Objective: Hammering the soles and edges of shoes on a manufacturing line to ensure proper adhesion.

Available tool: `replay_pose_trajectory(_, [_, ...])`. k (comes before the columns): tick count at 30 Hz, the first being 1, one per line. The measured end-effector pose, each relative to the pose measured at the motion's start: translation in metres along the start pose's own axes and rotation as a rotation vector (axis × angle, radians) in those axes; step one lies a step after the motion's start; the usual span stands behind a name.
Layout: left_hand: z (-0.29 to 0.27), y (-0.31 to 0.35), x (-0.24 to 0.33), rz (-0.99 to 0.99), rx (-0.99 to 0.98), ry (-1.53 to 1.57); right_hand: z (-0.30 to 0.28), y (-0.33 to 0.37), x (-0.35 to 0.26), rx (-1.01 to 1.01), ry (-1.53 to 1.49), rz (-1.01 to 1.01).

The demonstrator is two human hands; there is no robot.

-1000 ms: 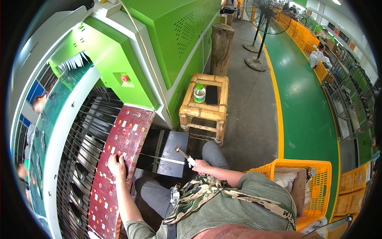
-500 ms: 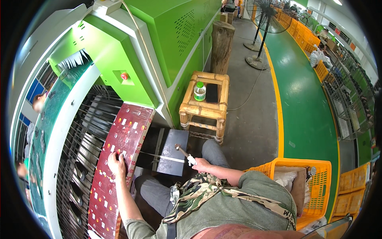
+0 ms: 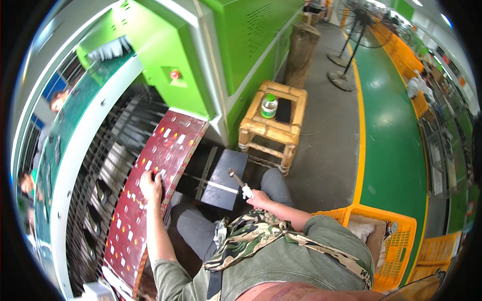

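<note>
My left hand [image 3: 152, 187] rests with its fingertips on a long dark red board [image 3: 131, 203] patterned with small white and orange marks. Its thumb stands apart from the fingers, and I make out nothing between them. Over my lap, my right hand [image 3: 259, 199] is closed around a short rod-like tool [image 3: 238, 179] with white wrapping near the grip and a brownish, thicker tip pointing up and left. Just beyond the tip stands a dark grey box [image 3: 224, 173] with a pale strip across it. Several dark shoe-shaped pieces [image 3: 103, 191] lie on the bars left of the board.
A green machine [image 3: 188, 65] with a red button borders the board. A bamboo stool [image 3: 271, 133] carries a green-capped bottle [image 3: 269, 106] and a phone [image 3: 284, 111]. At my right stands a yellow crate [image 3: 401, 251]. Two people are beyond the green belt [image 3: 75, 118] at left.
The whole view has shifted and tilted, so the machine and stool sit further right. A white object has come in at the lower left. Both hands keep nearly the same places on board and tool.
</note>
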State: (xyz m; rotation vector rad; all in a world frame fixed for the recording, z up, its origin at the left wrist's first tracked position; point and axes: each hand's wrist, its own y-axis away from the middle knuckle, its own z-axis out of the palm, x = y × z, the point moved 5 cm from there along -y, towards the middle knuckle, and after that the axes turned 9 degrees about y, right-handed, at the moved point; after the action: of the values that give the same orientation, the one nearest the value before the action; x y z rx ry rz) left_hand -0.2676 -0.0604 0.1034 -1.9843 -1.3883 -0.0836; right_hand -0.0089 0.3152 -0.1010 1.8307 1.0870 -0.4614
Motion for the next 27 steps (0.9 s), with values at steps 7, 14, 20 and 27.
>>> replay_pose_trajectory(7, [-0.001,-0.005,0.015,-0.018,-0.001,0.003,-0.002,0.0,0.002,0.014,-0.066,-0.023])
replay_pose_trajectory(14, [-0.003,-0.002,0.01,-0.083,-0.047,0.013,-0.001,-0.001,0.0,-0.005,-0.032,-0.031])
replay_pose_trajectory(20, [-0.004,-0.003,0.011,-0.071,-0.04,0.019,0.0,-0.002,0.001,0.002,-0.026,-0.028])
replay_pose_trajectory(27, [-0.005,-0.003,0.013,-0.058,-0.011,0.022,-0.001,-0.001,-0.001,0.009,-0.044,-0.035])
